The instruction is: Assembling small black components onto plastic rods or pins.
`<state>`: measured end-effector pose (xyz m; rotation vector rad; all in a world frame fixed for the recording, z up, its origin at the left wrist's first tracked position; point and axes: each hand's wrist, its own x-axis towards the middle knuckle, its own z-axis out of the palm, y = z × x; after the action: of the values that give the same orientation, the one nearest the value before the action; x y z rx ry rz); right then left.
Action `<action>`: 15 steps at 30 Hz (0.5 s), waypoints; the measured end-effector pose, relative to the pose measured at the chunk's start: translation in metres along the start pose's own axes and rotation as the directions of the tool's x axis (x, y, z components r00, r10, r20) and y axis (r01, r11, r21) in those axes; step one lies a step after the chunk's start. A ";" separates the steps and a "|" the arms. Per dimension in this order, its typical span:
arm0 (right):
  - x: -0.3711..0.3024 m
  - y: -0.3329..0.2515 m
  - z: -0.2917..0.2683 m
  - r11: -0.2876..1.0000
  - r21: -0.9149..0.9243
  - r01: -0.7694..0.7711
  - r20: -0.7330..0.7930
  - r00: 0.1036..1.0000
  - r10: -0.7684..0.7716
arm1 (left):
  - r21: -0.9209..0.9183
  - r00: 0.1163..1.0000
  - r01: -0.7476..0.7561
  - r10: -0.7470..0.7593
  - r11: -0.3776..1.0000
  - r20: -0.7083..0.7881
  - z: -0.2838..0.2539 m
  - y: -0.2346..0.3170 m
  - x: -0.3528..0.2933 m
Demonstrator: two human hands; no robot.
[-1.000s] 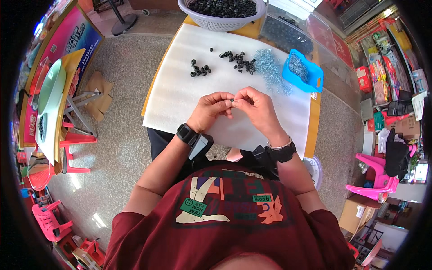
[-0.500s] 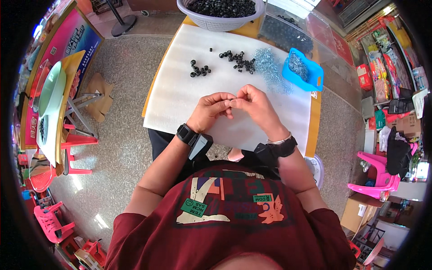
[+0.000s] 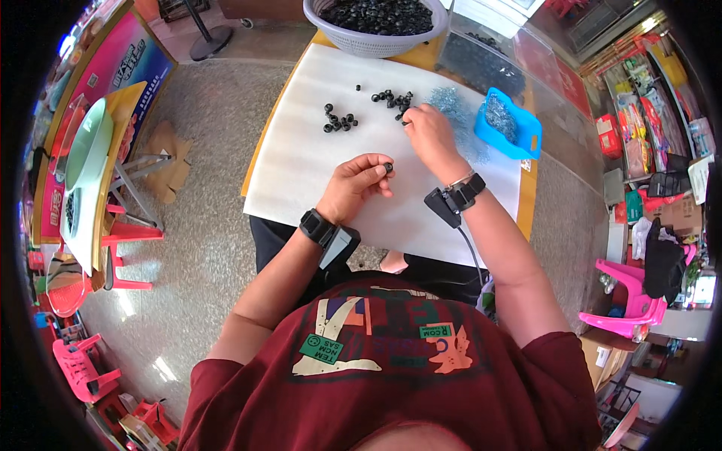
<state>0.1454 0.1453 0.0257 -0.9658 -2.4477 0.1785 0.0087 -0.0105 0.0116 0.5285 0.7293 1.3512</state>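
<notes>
The pieces (image 3: 347,120) are black, mat (image 3: 301,161) white, tray (image 3: 505,145) blue.

- Speckled grey floor (image 3: 218,180), with bright glints of light at lower left
- Upright pink-and-blue sign board (image 3: 154,75) on the left
- Yellow-edged side table (image 3: 124,105) before it, a red stool (image 3: 129,235) close by
- Pink chair (image 3: 75,368) at lower left
- Crowded shelves (image 3: 639,113) on the right, with a bright pink chair (image 3: 611,322) below, draped in black cloth (image 3: 665,263)

The left hand (image 3: 353,183) pinches a small, rounded black piece (image 3: 389,167)
</notes>
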 end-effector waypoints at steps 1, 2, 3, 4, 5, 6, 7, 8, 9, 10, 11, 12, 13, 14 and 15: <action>0.000 0.000 0.002 1.000 0.026 0.012 -0.019 1.000 -0.012 | -0.008 1.000 0.000 -0.001 1.000 -0.001 0.001 0.000 0.000; 0.000 0.000 0.002 0.998 0.050 0.024 -0.039 0.999 -0.022 | -0.016 1.000 0.002 -0.002 1.000 0.000 0.001 0.000 0.000; -0.002 0.001 0.001 0.990 0.139 -0.002 -0.024 1.000 0.006 | -0.030 1.000 -0.001 0.001 1.000 -0.003 0.001 0.000 0.000; -0.002 -0.005 -0.006 0.973 0.228 -0.028 -0.005 1.000 0.030 | -0.045 1.000 -0.006 0.006 0.999 -0.009 0.000 -0.001 0.001; -0.003 -0.012 -0.014 0.947 0.316 -0.055 0.018 0.998 0.052 | -0.059 1.000 -0.012 0.011 0.998 -0.018 -0.001 -0.001 0.000; -0.006 -0.020 -0.024 0.916 0.391 -0.094 0.073 0.995 0.071 | -0.070 0.999 -0.024 0.022 0.997 -0.025 -0.001 -0.002 0.000; -0.010 -0.030 -0.036 0.877 0.460 -0.136 0.128 0.988 0.086 | -0.080 0.999 -0.036 0.033 0.996 -0.032 -0.001 -0.002 0.000; -0.015 -0.037 -0.045 0.833 0.522 -0.185 0.186 0.977 0.100 | -0.091 0.998 -0.044 0.041 0.995 -0.037 -0.002 -0.003 0.000; -0.021 -0.043 -0.050 0.807 0.557 -0.196 0.196 0.975 0.102 | -0.087 0.999 -0.043 0.040 0.995 -0.036 -0.003 -0.003 0.000; -0.026 -0.048 -0.053 0.779 0.590 -0.210 0.205 0.973 0.107 | -0.081 0.999 -0.040 0.037 0.996 -0.033 -0.003 -0.001 0.001; -0.032 -0.053 -0.055 0.750 0.623 -0.223 0.213 0.971 0.112 | -0.076 0.999 -0.036 0.034 0.996 -0.029 -0.003 -0.001 0.001; -0.037 -0.057 -0.056 0.728 0.637 -0.256 0.235 0.963 0.132 | -0.072 0.999 -0.037 0.034 0.997 -0.039 -0.003 -0.002 0.000; -0.041 -0.061 -0.058 0.706 0.649 -0.284 0.252 0.955 0.153 | -0.065 0.998 -0.040 0.037 0.997 -0.043 -0.002 -0.001 0.001; -0.044 -0.064 -0.058 0.683 0.660 -0.312 0.270 0.947 0.173 | -0.058 0.998 -0.043 0.040 0.997 -0.048 -0.001 -0.001 0.001; -0.046 -0.066 -0.058 0.687 0.660 -0.306 0.257 0.950 0.176 | -0.057 0.998 -0.041 0.038 0.998 -0.045 -0.001 -0.002 0.000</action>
<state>0.1633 0.0622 0.0764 -0.9244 -2.0772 1.2352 0.0092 -0.0105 0.0091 0.4710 0.7168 1.4204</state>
